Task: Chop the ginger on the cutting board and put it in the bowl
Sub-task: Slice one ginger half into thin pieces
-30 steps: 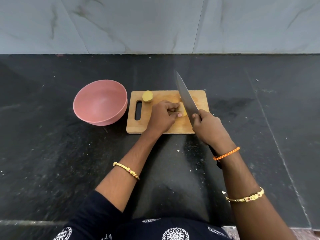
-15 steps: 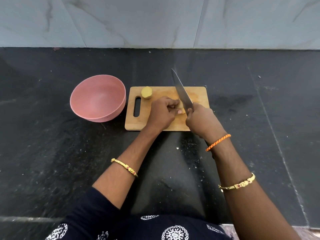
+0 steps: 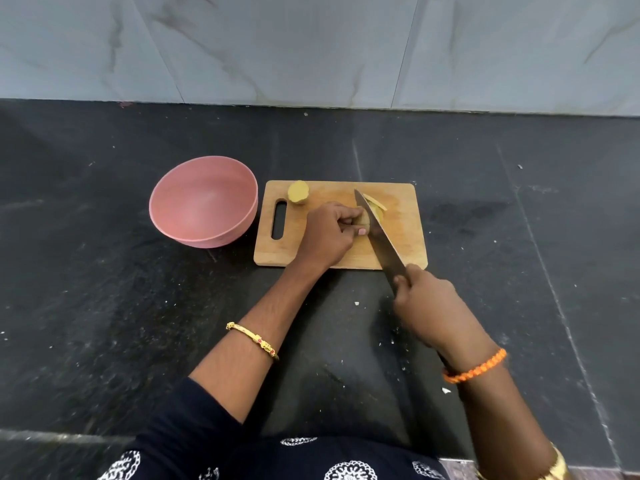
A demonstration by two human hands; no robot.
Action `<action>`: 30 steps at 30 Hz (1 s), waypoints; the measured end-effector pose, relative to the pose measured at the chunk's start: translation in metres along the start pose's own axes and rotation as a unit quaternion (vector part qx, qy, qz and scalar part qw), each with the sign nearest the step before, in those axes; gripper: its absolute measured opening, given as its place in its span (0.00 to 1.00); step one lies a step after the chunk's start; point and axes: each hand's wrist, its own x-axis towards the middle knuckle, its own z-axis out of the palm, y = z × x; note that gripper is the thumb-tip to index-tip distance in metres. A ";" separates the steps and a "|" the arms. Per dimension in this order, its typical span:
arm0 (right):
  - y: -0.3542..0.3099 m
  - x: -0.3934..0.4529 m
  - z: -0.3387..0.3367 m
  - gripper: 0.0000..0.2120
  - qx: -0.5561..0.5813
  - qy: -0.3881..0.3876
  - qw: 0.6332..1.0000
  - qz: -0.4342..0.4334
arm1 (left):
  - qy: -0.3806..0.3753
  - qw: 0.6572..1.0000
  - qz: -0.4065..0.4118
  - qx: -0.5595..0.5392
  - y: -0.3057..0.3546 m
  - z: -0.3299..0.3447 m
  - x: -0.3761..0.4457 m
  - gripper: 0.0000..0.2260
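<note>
— What are the hands doing?

— The left hand [image 3: 327,235] sits on the wooden cutting board [image 3: 341,223], its fingers [image 3: 346,216] curled tight and pinching a piece of ginger [image 3: 365,220] against the board. The right hand [image 3: 427,303] hangs off the near edge of the board, fingers wrapped closed around the handle of a knife [image 3: 379,233].

— And the blade?

— It runs from the right hand up across the board, touching the ginger just right of the left fingertips, its tip near the far edge. A thin cut slice [image 3: 376,204] lies just right of the blade.

— Any other ginger?

— A second chunk [image 3: 298,196] stands at the board's far left corner, above the handle slot, well apart from both hands. The pink bowl [image 3: 204,200] sits on the black table [image 3: 104,289] just left of the board; I see nothing in it.

— What changed from half a second ago?

— The right hand has drawn back toward the body, off the board, and more of the blade now shows. The slice right of the blade is newly visible. The left hand keeps its grip in the same spot.
</note>
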 end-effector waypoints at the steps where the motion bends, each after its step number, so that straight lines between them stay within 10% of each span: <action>1: 0.003 -0.006 -0.005 0.10 0.005 0.000 1.000 -0.003 | 0.000 1.000 -0.002 -0.001 0.000 0.000 0.000 0.17; 30: -0.040 0.046 0.001 0.11 0.003 0.087 0.995 -0.044 | 0.022 1.000 0.006 -0.012 -0.001 0.002 -0.003 0.15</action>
